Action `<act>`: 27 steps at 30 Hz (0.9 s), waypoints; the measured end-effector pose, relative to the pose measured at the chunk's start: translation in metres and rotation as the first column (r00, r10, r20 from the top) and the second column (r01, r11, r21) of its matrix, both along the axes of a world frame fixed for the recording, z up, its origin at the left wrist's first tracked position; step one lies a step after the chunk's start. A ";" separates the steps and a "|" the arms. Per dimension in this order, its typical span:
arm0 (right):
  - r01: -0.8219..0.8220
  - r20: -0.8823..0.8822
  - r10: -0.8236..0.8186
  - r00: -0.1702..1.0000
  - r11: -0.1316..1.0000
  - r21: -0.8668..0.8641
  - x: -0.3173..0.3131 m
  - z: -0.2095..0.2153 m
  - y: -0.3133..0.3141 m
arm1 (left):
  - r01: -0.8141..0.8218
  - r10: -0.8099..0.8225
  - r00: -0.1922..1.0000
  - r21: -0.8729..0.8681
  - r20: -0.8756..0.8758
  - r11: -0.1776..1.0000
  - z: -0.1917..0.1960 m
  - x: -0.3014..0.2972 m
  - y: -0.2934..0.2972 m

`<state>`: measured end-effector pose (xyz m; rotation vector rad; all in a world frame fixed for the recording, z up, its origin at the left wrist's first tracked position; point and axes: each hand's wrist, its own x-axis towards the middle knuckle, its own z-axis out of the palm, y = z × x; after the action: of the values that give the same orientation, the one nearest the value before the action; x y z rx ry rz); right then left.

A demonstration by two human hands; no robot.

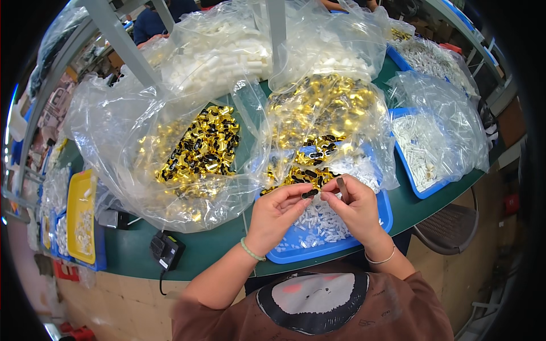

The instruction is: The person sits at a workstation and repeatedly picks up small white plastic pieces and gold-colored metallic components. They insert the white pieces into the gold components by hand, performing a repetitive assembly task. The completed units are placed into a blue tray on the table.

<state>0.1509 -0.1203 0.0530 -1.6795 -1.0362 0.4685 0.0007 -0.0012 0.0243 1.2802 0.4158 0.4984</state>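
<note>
Near the centre of the frame, a black part (309, 194) is pinched in the left hand (276, 215); a brown strip (343, 190) is gripped in the right hand (358, 211). Directly below, white pieces (319, 224) are contained in a blue tray (310, 254).

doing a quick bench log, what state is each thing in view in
Left hand, pinching small black piece
Right hand, gripping brown strip
Left plastic bag, open, black-and-gold parts showing
Near blue tray, partly filled with white pieces
Yellow tray, partly filled
Right blue tray, partly under clear plastic
</note>
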 end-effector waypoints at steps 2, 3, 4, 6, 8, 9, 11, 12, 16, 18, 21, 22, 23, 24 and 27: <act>0.020 0.007 -0.020 1.000 1.000 0.010 -0.002 0.001 0.000 | 0.027 -0.026 1.000 -0.051 0.015 0.998 0.001 0.000 0.000; 0.024 -0.001 -0.024 1.000 1.000 0.013 -0.003 0.000 0.000 | 0.048 -0.045 0.998 -0.100 0.032 0.994 0.001 0.001 0.001; 0.028 -0.009 -0.028 1.000 0.999 0.017 -0.003 0.000 0.000 | 0.070 -0.063 0.997 -0.149 0.050 0.986 0.001 0.001 0.001; 0.016 0.069 -0.017 0.998 1.000 0.008 -0.003 0.000 0.000 | 0.081 -0.070 0.995 -0.172 0.070 0.982 -0.001 0.002 0.002; 0.000 0.138 -0.001 0.990 1.000 0.009 -0.003 -0.001 0.000 | 0.083 -0.071 0.995 -0.188 0.074 0.979 -0.003 0.002 0.003; -0.010 0.168 0.007 0.986 1.000 0.013 -0.002 -0.004 -0.001 | 0.082 -0.070 0.995 -0.193 0.067 0.978 -0.004 0.002 0.004; -0.016 0.213 0.011 0.977 1.000 0.025 -0.001 -0.007 -0.002 | 0.072 -0.056 0.995 -0.201 0.082 0.977 -0.004 0.002 0.005; -0.015 0.228 0.007 0.974 0.999 0.033 -0.001 -0.007 -0.002 | 0.062 -0.042 0.994 -0.204 0.103 0.977 -0.004 0.002 0.004; 0.090 0.183 -0.104 0.978 0.993 0.081 0.002 -0.008 -0.002 | -0.044 0.041 0.999 0.288 0.018 0.957 -0.009 0.001 0.002; 0.062 -0.127 -0.046 0.991 0.990 0.128 -0.002 -0.006 -0.003 | -0.047 0.067 0.997 0.342 -0.048 0.938 0.002 0.000 -0.001; 0.044 -0.143 -0.032 0.989 0.996 0.082 -0.008 -0.001 0.000 | -0.045 0.077 0.993 0.307 -0.094 0.951 0.009 0.000 -0.004; 0.040 -0.074 -0.036 0.997 0.998 0.047 -0.009 0.000 0.001 | -0.046 0.077 0.992 0.278 -0.102 0.960 0.010 -0.001 -0.005; 0.062 -0.006 -0.062 0.998 0.997 0.038 -0.010 -0.002 0.001 | -0.060 0.085 0.994 0.297 -0.073 0.953 0.008 -0.001 -0.005; 0.052 0.077 -0.060 0.995 0.994 0.097 -0.009 -0.006 0.002 | -0.074 0.093 0.995 0.317 -0.044 0.946 0.005 0.000 -0.005; 0.021 0.242 -0.072 0.968 0.978 0.206 -0.008 -0.012 0.004 | -0.109 0.119 0.993 0.317 -0.010 0.942 -0.002 0.001 -0.004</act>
<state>0.1434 -0.1164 0.0409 -1.6015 -1.1806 0.1168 0.0017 -0.0055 0.0226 1.5799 0.4483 0.6648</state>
